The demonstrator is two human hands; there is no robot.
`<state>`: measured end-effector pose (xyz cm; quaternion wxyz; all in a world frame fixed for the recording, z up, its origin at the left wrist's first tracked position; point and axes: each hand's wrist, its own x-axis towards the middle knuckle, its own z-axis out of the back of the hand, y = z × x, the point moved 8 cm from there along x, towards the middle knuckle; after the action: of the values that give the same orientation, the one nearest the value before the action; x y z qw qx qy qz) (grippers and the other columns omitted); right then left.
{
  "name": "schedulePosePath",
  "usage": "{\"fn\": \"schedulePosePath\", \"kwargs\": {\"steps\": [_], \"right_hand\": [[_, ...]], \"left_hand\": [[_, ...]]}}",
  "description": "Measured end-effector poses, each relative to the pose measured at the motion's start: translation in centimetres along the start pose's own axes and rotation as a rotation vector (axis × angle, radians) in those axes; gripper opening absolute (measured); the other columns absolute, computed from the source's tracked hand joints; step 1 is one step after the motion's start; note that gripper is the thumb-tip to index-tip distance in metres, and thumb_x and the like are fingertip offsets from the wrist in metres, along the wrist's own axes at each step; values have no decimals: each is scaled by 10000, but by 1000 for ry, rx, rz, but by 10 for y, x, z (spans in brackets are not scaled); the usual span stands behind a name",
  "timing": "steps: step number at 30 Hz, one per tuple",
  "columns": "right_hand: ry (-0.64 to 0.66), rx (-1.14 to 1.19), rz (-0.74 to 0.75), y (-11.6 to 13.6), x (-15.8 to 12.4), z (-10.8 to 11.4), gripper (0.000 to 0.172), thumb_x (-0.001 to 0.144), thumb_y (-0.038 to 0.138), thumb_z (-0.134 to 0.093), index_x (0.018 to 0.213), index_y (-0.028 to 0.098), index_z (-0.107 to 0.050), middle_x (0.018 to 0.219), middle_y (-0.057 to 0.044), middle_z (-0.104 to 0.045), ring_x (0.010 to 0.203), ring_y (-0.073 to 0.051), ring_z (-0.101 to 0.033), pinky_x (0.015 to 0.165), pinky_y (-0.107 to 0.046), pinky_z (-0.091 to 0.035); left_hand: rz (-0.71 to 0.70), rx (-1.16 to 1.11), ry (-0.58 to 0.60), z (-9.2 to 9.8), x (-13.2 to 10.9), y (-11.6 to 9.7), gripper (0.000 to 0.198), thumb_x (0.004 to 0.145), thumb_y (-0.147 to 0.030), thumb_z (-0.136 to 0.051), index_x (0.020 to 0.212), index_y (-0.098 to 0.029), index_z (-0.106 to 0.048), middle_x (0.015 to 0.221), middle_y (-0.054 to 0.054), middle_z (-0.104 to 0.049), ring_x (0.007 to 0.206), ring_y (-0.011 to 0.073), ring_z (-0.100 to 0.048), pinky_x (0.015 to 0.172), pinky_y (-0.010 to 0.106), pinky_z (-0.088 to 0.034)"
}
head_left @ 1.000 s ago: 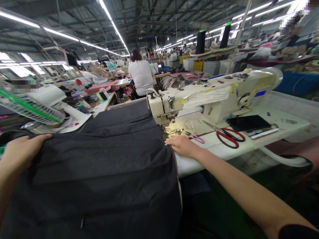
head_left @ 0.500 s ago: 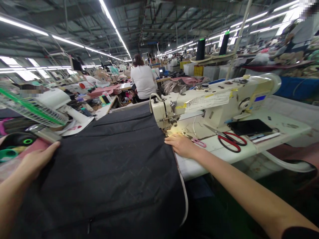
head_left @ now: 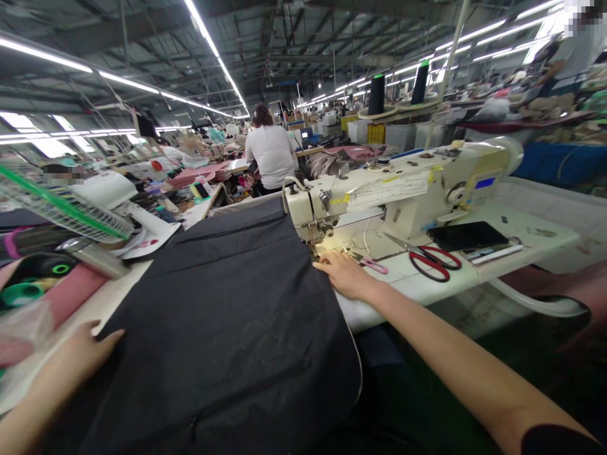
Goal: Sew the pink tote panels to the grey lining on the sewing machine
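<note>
A large black fabric panel drapes over the sewing table, with light piping along its curved right edge. My left hand grips the panel's left edge, thumb on top and fingers partly hidden beneath. Close in front of the needle area of the cream sewing machine, my right hand pinches the panel's right edge between thumb and fingers. The machine's lamp lights that spot. Pink-handled snips lie just beyond my right hand.
Red-and-black scissors and a dark phone-like slab lie on the machine table. At left are a white-and-green fan, a steel bottle and a pink roll. A co-worker sits ahead, facing away.
My left hand has slid nearer to me along the panel's left edge, and more tabletop shows there. My right hand stays by the needle. The view has shifted slightly.
</note>
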<state>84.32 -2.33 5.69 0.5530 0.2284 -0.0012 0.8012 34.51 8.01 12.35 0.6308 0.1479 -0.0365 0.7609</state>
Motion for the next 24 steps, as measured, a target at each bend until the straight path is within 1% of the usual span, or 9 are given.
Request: {"fn": "schedulePosePath", "kwargs": {"steps": [1,3,5,7,9,11,14,16,24], "right_hand": [[-9,-2,-15,3,-4,2,266,999,212,-496,1201,192,-667,1149,-120,-626,1059,-249,-557,899,-407,-442],[-78,30,-42,13,-21,9,311,991,161,-461,1254,173,-628,1225,-142,-601,1125,-271,-541,938,-438,-441],[-258,145,-90,26,-49,20,364,977,126,-430,1304,177,-581,1284,-146,-577,1182,-270,-525,979,-442,-443],[-517,335,-218,33,-92,28,344,970,158,-444,1285,197,-577,1253,-135,-588,1135,-248,-561,964,-413,-474],[-698,562,-451,35,-139,20,265,957,244,-506,1198,207,-610,1178,-123,-619,1014,-232,-610,896,-393,-516],[-650,913,-681,42,-174,-11,250,917,327,-579,1129,209,-636,1119,-107,-664,971,-232,-641,871,-393,-536],[-331,1525,-839,78,-196,-64,306,828,377,-684,1081,206,-672,1083,-80,-715,992,-247,-671,885,-413,-545],[-206,1749,-827,102,-199,-77,338,766,361,-753,1057,201,-691,1060,-66,-733,982,-250,-681,890,-423,-545],[-244,1906,-717,125,-197,-63,370,747,377,-798,1064,207,-713,1021,-49,-754,974,-242,-693,960,-443,-511]], "left_hand": [[-10,57,-9,5,-13,-17,678,854,-484,-289,1285,-6,-503,1021,211,-670,954,357,-657,722,434,-569],[-276,11,-71,19,-53,-78,730,875,-519,-302,1422,-42,-383,1298,248,-537,1147,405,-575,913,538,-527],[-552,-252,-84,33,-111,-140,708,874,-556,-382,1361,-50,-468,1352,212,-516,1252,333,-526,1087,489,-455],[-836,-347,-101,46,-183,-197,563,930,-515,-414,1385,-186,-469,1433,121,-487,1347,269,-458,1130,489,-431],[-1111,-305,-126,54,-257,-242,597,935,-452,-489,1474,-234,-355,1508,90,-412,1423,279,-356,1151,561,-392],[-1272,-274,-120,56,-311,-271,772,886,-468,-589,1519,-187,-249,1562,98,-313,1463,314,-268,1137,610,-390],[-1294,-256,-83,48,-344,-291,931,818,-451,-691,1525,-110,-190,1589,128,-216,1480,350,-197,1127,638,-388],[-1281,-259,-60,40,-348,-294,862,840,-371,-675,1518,-107,-213,1589,133,-205,1485,332,-190,1146,613,-382],[-1364,-351,-109,52,-359,-282,577,940,-195,-482,1489,-152,-310,1562,80,-312,1470,233,-263,1131,466,-468]]}}
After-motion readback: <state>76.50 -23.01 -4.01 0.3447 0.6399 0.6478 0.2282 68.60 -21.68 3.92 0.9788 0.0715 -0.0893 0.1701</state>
